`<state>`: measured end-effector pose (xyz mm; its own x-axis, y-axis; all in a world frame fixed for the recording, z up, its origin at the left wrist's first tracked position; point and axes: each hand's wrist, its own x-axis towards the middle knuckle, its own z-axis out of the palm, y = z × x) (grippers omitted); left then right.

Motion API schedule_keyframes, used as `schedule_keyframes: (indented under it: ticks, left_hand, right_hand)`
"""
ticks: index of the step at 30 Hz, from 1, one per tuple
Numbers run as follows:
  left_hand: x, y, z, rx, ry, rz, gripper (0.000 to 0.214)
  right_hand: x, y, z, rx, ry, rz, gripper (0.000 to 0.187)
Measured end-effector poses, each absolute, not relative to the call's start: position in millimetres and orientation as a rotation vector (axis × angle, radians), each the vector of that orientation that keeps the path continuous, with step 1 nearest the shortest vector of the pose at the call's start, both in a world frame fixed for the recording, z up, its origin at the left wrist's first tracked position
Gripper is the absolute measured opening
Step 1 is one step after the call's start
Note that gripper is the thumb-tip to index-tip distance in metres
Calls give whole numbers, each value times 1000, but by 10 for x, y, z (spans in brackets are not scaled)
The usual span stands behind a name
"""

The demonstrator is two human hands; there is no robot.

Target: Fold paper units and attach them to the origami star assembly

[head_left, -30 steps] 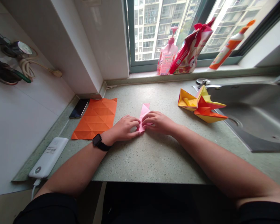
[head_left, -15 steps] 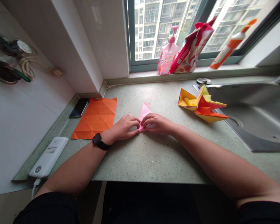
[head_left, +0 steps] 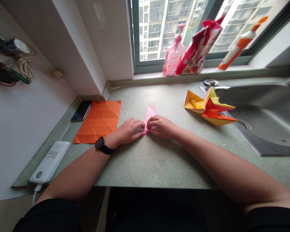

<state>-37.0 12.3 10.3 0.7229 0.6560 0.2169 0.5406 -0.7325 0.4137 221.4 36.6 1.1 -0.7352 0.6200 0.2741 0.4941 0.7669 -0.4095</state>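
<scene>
A small folded piece of pink paper (head_left: 150, 111) lies on the countertop in the middle of the view. My left hand (head_left: 130, 130) pinches its left edge between thumb and fingers. From the other side my right hand (head_left: 162, 126) grips the same paper, its curled fingertips almost meeting those of the left. The hands cover the paper's lower part, so its folds there are partly hidden. Beside my left wrist lies a creased orange sheet of paper (head_left: 99, 120). Off to the right stands a folded paper model (head_left: 209, 108) in yellow, orange and red.
A phone (head_left: 81, 111) and a white power bank (head_left: 50, 162) with a cable lie at the left. The steel sink (head_left: 263, 122) is on the right. On the windowsill stand a pink pump bottle (head_left: 174, 56), a red bag (head_left: 199, 48) and an orange-white bottle (head_left: 241, 46).
Both hands stay on the pink paper, with only a slight shift of the fingertips. The whole view has moved a little; the other things lie as before.
</scene>
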Motion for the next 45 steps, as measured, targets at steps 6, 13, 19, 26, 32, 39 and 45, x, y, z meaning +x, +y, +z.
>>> schedule_keyframes:
  ticks: [6,13,19,26,32,39,45]
  left_hand:
    - [-377,135,94,2613,945,497,16]
    - [-378,133,166,2627,889,464,11]
    - [-390,135,192,2612,835,460,8]
    - [-427,182,160,2574,816,478,7]
    - [-471,239,136,2541,816,491,9]
    - [-472,221,178,2519,800,445,12]
    - [-461,193,195,2518,830,422,13]
  right_hand:
    - [2173,342,15,-941,-2590,396,14]
    - [2114,303,19,-1034,-2593,331,10]
    - [2096,286,16,-1059,-2590,315,7]
    - [2060,257,-20,-1132,-2568,262,14]
    - [1972,195,-46,-1255,-2557,201,28]
    - [1975,204,-54,-1287,-2542,239,36]
    - [2058,248,-22,-1369,-2526,276,52]
